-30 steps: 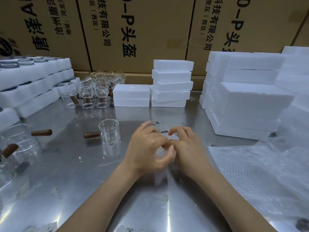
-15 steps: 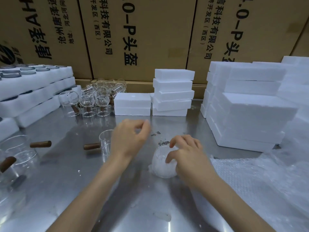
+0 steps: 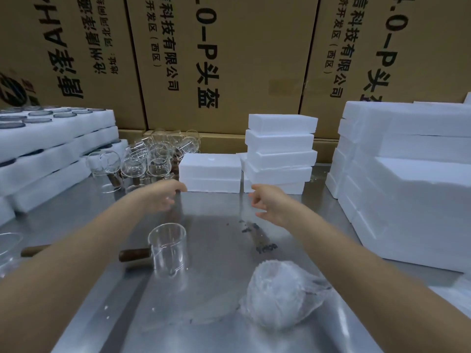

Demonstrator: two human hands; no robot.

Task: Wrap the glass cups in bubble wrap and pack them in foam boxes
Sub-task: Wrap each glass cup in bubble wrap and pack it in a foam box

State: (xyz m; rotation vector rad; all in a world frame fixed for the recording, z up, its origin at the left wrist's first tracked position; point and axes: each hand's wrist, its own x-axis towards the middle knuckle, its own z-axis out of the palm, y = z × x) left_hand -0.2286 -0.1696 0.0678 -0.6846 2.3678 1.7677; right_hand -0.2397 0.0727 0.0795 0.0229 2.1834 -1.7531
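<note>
Both empty, loosely open hands reach well beyond the wrapped cup.

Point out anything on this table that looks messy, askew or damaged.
Dark crumbs or scraps are scattered on the steel table between the arms. The tall stack of foam boxes sits unevenly, its layers offset. No breakage is visible.

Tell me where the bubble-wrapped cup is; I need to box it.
The bubble-wrapped cup lies on the steel table, near right in the head view, beside the bare glass cup.
</note>
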